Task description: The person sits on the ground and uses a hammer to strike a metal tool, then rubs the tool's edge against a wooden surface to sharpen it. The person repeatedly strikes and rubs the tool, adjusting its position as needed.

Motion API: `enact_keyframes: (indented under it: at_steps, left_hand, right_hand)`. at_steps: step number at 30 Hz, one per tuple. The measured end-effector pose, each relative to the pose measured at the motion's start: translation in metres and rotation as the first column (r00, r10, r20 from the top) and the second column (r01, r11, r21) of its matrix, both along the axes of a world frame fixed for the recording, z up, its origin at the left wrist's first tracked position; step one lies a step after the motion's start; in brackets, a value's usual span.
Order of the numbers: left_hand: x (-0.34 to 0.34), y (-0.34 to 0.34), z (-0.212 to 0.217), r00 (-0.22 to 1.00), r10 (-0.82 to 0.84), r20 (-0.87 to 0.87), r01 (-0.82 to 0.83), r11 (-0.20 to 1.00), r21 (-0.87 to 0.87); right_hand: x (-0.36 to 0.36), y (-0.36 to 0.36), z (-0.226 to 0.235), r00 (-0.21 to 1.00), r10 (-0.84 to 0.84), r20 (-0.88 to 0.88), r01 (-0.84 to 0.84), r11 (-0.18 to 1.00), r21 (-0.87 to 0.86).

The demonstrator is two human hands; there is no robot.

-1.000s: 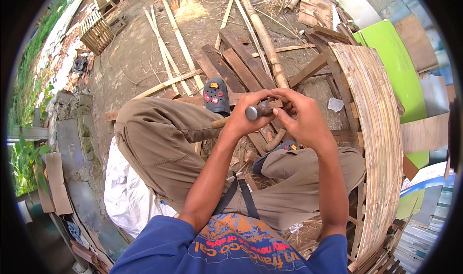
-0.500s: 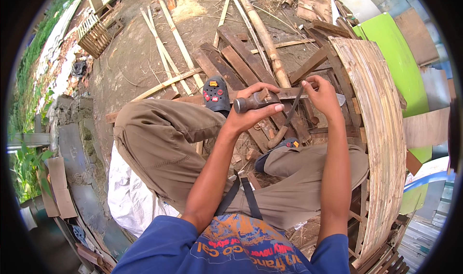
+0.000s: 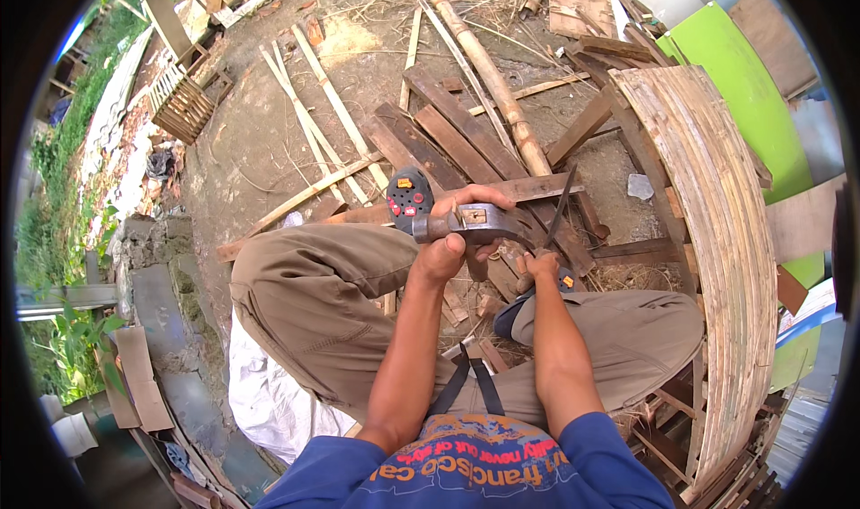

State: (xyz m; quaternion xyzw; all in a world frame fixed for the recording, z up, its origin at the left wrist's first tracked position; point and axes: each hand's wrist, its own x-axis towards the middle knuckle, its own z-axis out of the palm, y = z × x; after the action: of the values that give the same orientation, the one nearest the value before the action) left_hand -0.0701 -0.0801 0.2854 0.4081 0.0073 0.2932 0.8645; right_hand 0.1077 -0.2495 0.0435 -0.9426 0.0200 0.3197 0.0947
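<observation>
Bare dirt yard (image 3: 269, 151) strewn with planks and bamboo slats. Left hand (image 3: 452, 240) is wrapped tight around a claw hammer (image 3: 479, 224), raised at centre; right hand (image 3: 540, 267) pinches a dark metal rod (image 3: 560, 209) upright. Striking looks not yet begun. At 10 o'clock, a slatted crate (image 3: 184, 106), contents unclear.

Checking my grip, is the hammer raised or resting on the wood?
Raised: the left hand holds the hammer up, head clear of the planks below.

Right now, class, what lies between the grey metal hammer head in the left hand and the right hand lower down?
In the head view, only brown wooden slats show between the grey metal hammer head and the right hand; the left hand grips the hammer.
</observation>
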Motion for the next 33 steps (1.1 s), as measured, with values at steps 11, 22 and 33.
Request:
enact_keyframes:
  at_steps: [11, 22, 33]
  left_hand:
    - [-0.001, 0.006, -0.001, 0.983, -0.167, -0.076, 0.172, 0.983, 0.068]
    - [0.008, 0.007, 0.014, 0.89, 0.396, -0.227, -0.34, 0.907, 0.248]
    - [0.004, 0.025, -0.023, 0.753, 0.597, -0.275, -0.427, 0.763, 0.486]
  right_hand:
    - [0.007, -0.006, -0.014, 0.992, -0.067, 0.106, 0.056, 0.993, 0.105]
    - [0.008, 0.032, 0.077, 0.939, -0.316, -0.138, 0.303, 0.567, 0.766]
    - [-0.095, -0.008, 0.298, 0.979, 0.199, 0.05, -0.153, 0.542, 0.826]
